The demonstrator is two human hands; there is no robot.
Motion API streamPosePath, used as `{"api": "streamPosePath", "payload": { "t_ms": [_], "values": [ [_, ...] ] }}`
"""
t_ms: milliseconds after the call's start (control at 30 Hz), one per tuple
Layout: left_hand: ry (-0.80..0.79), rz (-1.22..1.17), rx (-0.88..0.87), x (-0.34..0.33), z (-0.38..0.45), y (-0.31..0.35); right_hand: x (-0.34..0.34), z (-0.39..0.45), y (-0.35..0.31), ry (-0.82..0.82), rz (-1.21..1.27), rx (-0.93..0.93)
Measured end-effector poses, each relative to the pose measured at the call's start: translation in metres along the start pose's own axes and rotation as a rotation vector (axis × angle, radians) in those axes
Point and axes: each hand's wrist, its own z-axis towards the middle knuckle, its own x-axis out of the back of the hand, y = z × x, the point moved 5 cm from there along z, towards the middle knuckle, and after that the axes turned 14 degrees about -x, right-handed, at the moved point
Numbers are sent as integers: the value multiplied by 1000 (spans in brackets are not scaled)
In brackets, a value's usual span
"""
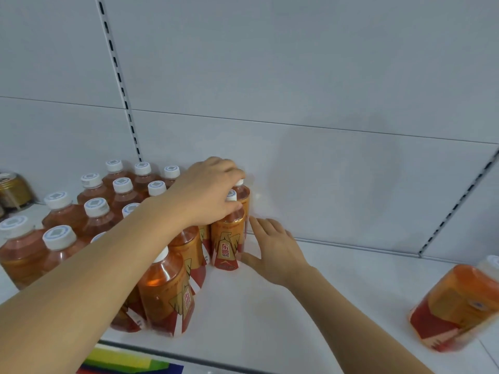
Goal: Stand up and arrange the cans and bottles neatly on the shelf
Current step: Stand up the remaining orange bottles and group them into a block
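Observation:
Several orange drink bottles with white caps stand in rows on the left half of the white shelf (270,306). My left hand (205,190) rests over the caps of the two rightmost upright bottles, fingers curled on the cap of the front one (228,238); the second bottle (243,195) stands right behind it. My right hand (272,249) is flat and open, pressed against the right side of that front bottle near its base. A closer upright bottle (168,295) stands by my left forearm. One bottle (459,306) lies on its side at the far right.
A gold can (14,190) stands at the far left on the neighbouring shelf section. The back wall (324,171) is white panel with slotted uprights (121,85). A coloured label strip (127,360) runs along the shelf's front edge.

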Motion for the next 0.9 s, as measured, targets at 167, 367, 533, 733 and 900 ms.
{"api": "streamPosePath", "payload": {
  "t_ms": [167,367,533,733,900],
  "values": [
    [-34,133,-50,-5,17,31,35,-26,24,81,-302,-54],
    [-67,86,-92,-24,41,82,106,-82,75,173,-432,-137],
    [-55,58,-127,-30,55,145,186,-131,133,203,-453,-253],
    [-31,-17,-129,-40,60,207,226,-174,216,-173,-350,-342],
    [-62,-68,-88,-55,43,233,224,-166,240,-71,-117,-272]
  ]
}}
